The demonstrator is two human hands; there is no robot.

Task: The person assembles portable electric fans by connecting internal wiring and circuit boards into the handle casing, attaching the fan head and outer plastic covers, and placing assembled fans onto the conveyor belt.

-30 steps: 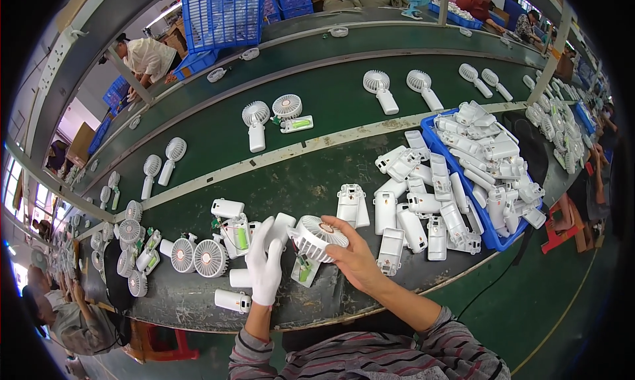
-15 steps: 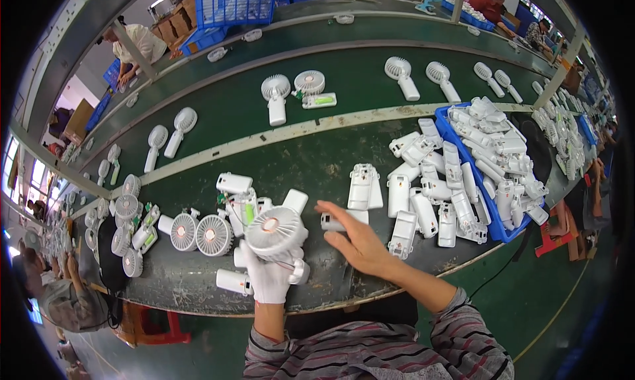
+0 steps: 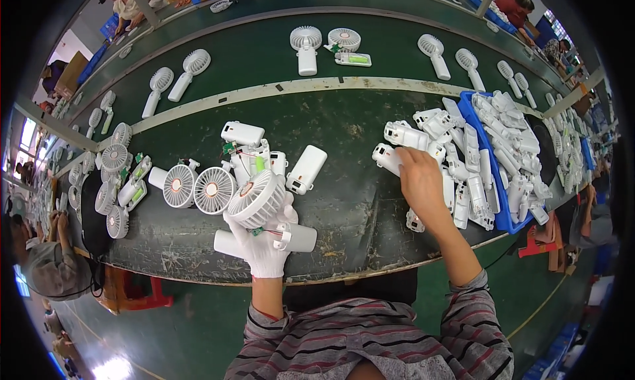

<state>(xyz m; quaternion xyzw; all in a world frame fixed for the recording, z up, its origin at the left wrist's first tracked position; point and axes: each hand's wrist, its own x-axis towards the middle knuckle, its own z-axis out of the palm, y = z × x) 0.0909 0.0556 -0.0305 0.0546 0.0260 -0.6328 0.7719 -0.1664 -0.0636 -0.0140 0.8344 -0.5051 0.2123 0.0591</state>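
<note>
On the table point(image 3: 350, 135), left of the blue crate point(image 3: 507, 216): white handle shell point(image 3: 385, 157) | its long axis slants down toward the right hand point(image 3: 422, 185), the nearer one | fingers bent over shell's end, firm pinch cannot be told | gloved left hand point(image 3: 264, 251) curls around fan head point(image 3: 254, 198)

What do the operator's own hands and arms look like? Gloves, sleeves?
Left hand: white glove, ending at the wrist. Right hand: no glove, fingers bare. Both sleeves are grey with black and dark reddish stripes, leaving part of the forearms uncovered.
</note>
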